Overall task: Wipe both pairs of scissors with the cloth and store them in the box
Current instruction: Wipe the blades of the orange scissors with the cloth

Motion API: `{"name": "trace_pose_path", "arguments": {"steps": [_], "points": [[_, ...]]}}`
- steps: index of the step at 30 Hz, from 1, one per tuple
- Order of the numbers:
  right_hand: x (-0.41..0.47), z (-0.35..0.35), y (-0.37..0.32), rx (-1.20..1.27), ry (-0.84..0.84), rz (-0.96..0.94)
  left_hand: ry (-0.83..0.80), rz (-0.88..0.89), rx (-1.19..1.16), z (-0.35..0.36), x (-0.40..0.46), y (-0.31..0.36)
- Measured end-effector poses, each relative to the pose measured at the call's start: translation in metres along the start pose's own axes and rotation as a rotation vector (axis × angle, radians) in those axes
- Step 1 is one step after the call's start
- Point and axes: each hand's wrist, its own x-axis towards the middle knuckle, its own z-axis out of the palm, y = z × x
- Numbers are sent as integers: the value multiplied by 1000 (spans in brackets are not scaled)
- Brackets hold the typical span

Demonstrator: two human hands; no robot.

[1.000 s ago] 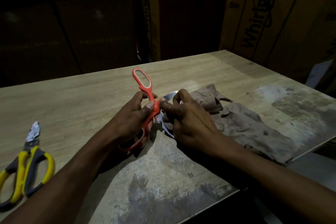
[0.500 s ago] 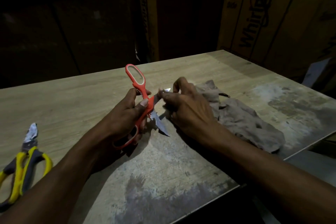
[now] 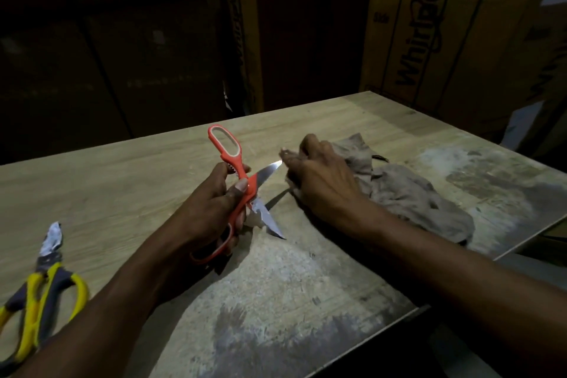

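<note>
Orange scissors (image 3: 242, 184) — blades spread wide — clamped at the pivot in our left hand (image 3: 211, 209). Right hand (image 3: 319, 184), just beside the upper blade tip, bunches the brown cloth (image 3: 408, 193). Yellow scissors (image 3: 40, 285) lie well left, on the table (image 3: 122, 187).

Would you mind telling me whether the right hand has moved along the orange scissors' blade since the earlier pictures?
Yes. The right hand slid outward from near the pivot to the tip of the orange scissors.

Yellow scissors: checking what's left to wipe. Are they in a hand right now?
No, the yellow scissors lie untouched on the table.
</note>
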Motion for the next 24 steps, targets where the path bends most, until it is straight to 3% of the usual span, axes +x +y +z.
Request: {"name": "trace_pose_path", "arguments": {"steps": [4,8,11,15,19,21,24], "points": [[7,-10,47,3,-87,116,-18,20,-33,4,-1,2],[-3,-44,62,406,95,237,-41,32,-136,9,-4,6],[-28,-79,66,540,208,217,-55,54,-236,19,-7,10],[-79,-109,88,482,227,318,-49,75,-320,34,-11,17],[-122,-121,122,326,239,605,-44,100,-326,47,-16,20],[-137,-124,143,259,174,787,-45,100,-329,54,-19,21],[-139,-135,155,285,-53,970,-51,94,-314,62,-22,23]]}}
